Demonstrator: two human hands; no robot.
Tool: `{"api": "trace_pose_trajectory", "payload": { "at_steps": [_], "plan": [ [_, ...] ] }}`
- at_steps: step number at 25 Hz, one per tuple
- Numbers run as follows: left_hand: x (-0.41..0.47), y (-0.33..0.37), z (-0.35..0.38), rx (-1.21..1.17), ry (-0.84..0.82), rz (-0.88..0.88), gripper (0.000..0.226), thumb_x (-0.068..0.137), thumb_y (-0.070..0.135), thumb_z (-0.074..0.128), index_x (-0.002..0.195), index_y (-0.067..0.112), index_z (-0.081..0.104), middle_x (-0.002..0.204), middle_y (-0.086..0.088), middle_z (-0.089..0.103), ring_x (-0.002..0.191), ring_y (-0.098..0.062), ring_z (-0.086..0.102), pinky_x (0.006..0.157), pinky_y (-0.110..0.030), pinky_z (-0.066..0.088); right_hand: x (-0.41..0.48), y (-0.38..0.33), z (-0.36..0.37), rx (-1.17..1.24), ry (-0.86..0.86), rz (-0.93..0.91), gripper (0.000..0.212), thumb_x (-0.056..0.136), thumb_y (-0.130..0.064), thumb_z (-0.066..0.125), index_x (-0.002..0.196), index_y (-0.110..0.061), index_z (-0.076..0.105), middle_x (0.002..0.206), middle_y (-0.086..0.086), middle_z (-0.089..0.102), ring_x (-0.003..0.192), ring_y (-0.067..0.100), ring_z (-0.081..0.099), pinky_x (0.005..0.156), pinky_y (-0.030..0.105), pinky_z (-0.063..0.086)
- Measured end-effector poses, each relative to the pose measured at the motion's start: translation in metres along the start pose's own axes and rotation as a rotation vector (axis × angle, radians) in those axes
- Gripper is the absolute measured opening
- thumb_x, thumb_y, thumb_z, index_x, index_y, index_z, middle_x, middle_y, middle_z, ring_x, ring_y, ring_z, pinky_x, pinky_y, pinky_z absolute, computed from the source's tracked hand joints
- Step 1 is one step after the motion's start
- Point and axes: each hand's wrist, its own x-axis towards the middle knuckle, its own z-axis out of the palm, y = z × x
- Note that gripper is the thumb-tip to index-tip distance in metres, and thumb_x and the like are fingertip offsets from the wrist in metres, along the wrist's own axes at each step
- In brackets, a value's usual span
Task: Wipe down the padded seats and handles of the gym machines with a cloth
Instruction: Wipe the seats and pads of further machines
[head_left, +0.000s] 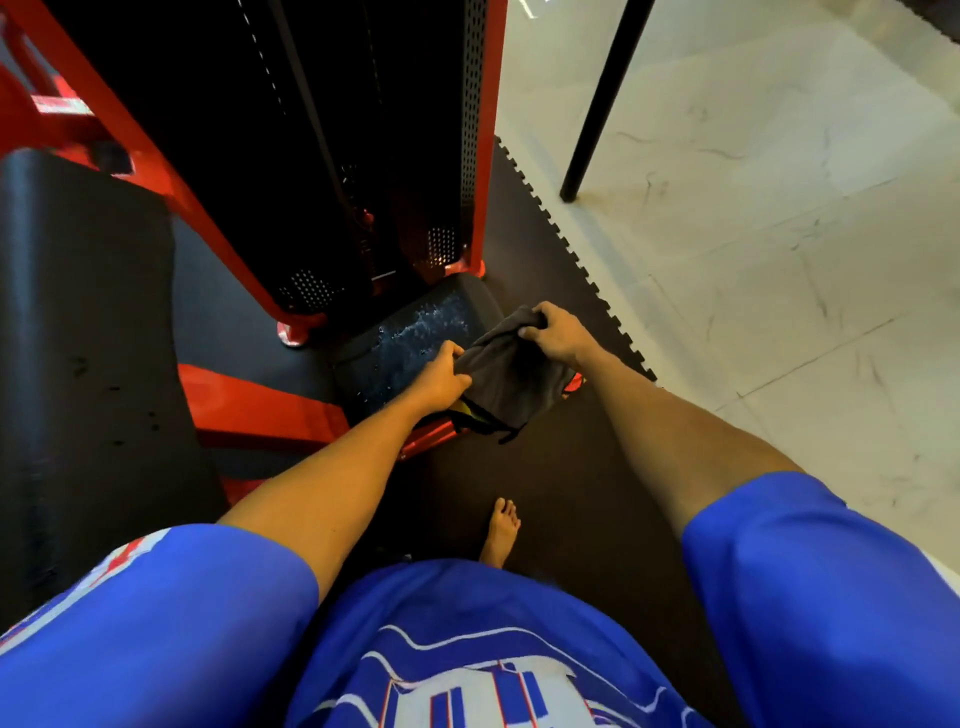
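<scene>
At frame centre, the left hand (441, 376) grips the lower-left edge of the grey cloth (511, 376). The right hand (553, 332) pinches its upper edge. The cloth is stretched over the droplet-covered black seat (410, 338), beside the red frame (260, 405).

Directly behind the wet black padded seat (410, 332), a red steel frame (489, 156) blocks passage. Right of the seat, dark rubber matting (545, 270) lies open; left stands a large black pad (78, 322).

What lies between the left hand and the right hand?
The grey cloth spans it, held by left hand and right hand, over the wet seat pad; head view.
</scene>
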Motion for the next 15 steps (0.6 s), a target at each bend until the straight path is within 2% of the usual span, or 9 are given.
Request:
{"api": "trace_pose_trajectory", "payload": {
  "at_steps": [2,4,6,8,11,13,15],
  "plan": [
    [0.011,0.004,0.012,-0.060,-0.012,-0.064,0.026,0.100,0.014,0.052,0.121,0.018,0.037,0.105,-0.008,0.056,0.082,-0.020,0.055,0.067,-0.037,0.044,0.022,-0.003,-0.005,-0.091,-0.027,-0.032,0.035,0.101,-0.033,0.064,0.130,-0.016,0.054,0.134,0.011,0.061,0.121,0.034,0.056,0.103,0.047,0.042],
    [0.020,0.006,0.025,-0.181,0.013,-0.128,0.026,0.102,0.014,0.050,0.122,0.017,0.034,0.110,-0.009,0.054,0.087,-0.020,0.055,0.072,-0.038,0.045,0.044,-0.007,-0.007,-0.186,-0.052,-0.069,0.037,0.101,-0.035,0.063,0.131,-0.017,0.054,0.134,0.011,0.062,0.124,0.035,0.055,0.109,0.050,0.038],
    [0.025,0.003,0.039,-0.282,0.052,-0.161,0.030,0.104,0.014,0.049,0.128,0.017,0.031,0.118,-0.011,0.054,0.093,-0.021,0.057,0.076,-0.037,0.047,0.064,-0.012,-0.006,-0.256,-0.065,-0.111,0.037,0.100,-0.035,0.063,0.130,-0.017,0.054,0.131,0.011,0.063,0.125,0.035,0.054,0.107,0.048,0.034],
    [0.032,-0.006,0.046,-0.320,0.065,-0.163,0.040,0.104,0.015,0.051,0.138,0.016,0.030,0.133,-0.013,0.052,0.109,-0.024,0.057,0.089,-0.038,0.048,0.083,-0.015,-0.002,-0.299,-0.060,-0.138,0.036,0.098,-0.034,0.064,0.127,-0.015,0.054,0.127,0.012,0.064,0.126,0.036,0.052,0.104,0.047,0.032],
    [0.049,-0.028,0.043,-0.324,0.254,-0.141,0.047,0.103,0.023,0.057,0.145,0.013,0.039,0.143,-0.010,0.048,0.130,-0.026,0.049,0.107,-0.040,0.044,0.103,-0.024,0.017,-0.361,-0.030,-0.200,0.038,0.096,-0.033,0.065,0.129,-0.016,0.056,0.130,0.014,0.060,0.130,0.038,0.047,0.104,0.048,0.032],
    [0.062,-0.043,0.036,-0.287,0.392,-0.129,0.045,0.105,0.026,0.055,0.146,0.012,0.044,0.146,-0.009,0.045,0.136,-0.026,0.044,0.113,-0.040,0.038,0.104,-0.025,0.039,-0.352,0.066,-0.238,0.045,0.094,-0.035,0.069,0.135,-0.022,0.058,0.140,0.010,0.050,0.133,0.037,0.042,0.106,0.050,0.033],
    [0.075,-0.055,0.031,-0.192,0.430,-0.096,0.043,0.106,0.026,0.051,0.146,0.011,0.045,0.149,-0.008,0.043,0.140,-0.025,0.039,0.116,-0.039,0.033,0.091,-0.015,0.065,-0.313,0.212,-0.196,0.058,0.089,-0.040,0.073,0.142,-0.029,0.052,0.151,0.010,0.039,0.137,0.037,0.037,0.109,0.053,0.032]
  ]
}}
